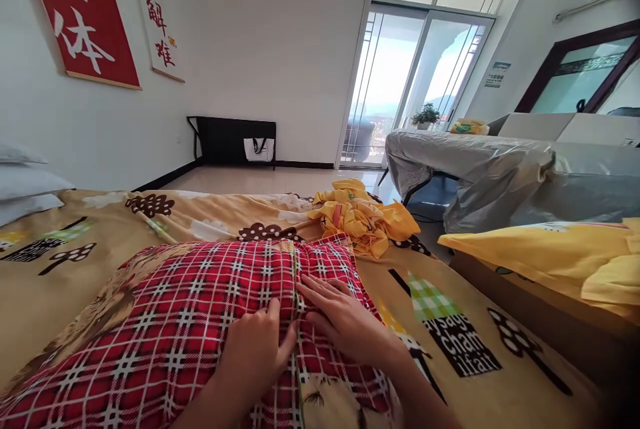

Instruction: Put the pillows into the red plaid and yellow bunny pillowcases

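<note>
A pillow in a red and white checked case (190,309) lies on the bed in front of me. A seam or opening (296,282) runs down its right part. My left hand (257,349) rests on the case just left of that seam, fingers curled, thumb and fingertips pressing the cloth at the seam. Just right of the seam my right hand (345,319) lies flat on the case with its fingers stretched out toward it. The two hands nearly touch.
The bed has a tan patterned sheet (450,322). A crumpled yellow cloth (363,212) lies beyond the pillow. White pillows (25,182) sit far left. A yellow pillow (550,252) and a plastic-covered table (500,162) stand to the right. Glass doors are behind.
</note>
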### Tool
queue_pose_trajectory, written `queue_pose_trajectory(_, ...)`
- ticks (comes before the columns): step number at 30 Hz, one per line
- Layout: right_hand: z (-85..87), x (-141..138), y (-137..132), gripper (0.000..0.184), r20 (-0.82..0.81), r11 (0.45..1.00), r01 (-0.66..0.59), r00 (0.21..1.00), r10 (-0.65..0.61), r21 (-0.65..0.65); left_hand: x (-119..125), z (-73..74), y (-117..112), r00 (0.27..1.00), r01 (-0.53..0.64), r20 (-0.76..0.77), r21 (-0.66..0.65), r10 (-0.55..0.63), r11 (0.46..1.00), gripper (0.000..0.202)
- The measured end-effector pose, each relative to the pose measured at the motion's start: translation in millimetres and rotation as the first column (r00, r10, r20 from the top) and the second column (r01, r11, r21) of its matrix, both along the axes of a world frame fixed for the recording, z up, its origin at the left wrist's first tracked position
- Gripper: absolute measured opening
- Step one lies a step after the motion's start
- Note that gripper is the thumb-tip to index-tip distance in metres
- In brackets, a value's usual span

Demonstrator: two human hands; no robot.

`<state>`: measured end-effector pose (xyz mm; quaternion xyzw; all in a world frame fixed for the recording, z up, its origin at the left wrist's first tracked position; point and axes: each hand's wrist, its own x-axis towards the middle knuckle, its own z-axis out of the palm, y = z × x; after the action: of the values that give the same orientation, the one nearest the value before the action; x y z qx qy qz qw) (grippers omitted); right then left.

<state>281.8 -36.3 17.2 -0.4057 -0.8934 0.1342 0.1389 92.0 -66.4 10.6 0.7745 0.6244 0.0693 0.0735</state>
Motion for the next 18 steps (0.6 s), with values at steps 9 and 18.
queue_pose_trajectory(9,17.2,-10.0,-42.3,0.024,0.05,0.971,0.165,0.983,-0.176,0.171,-5.1,1.4,-1.7,0.997,0.078,-0.008,-0.053,-0.079,0.996,0.042)
queue_pose_trajectory(18,-8.0,-32.7,-62.1,0.027,0.446,0.999,0.027,0.894,-0.038,0.03,9.8,-5.4,-31.8,0.958,0.202,-0.138,-0.305,-0.253,0.931,0.026)
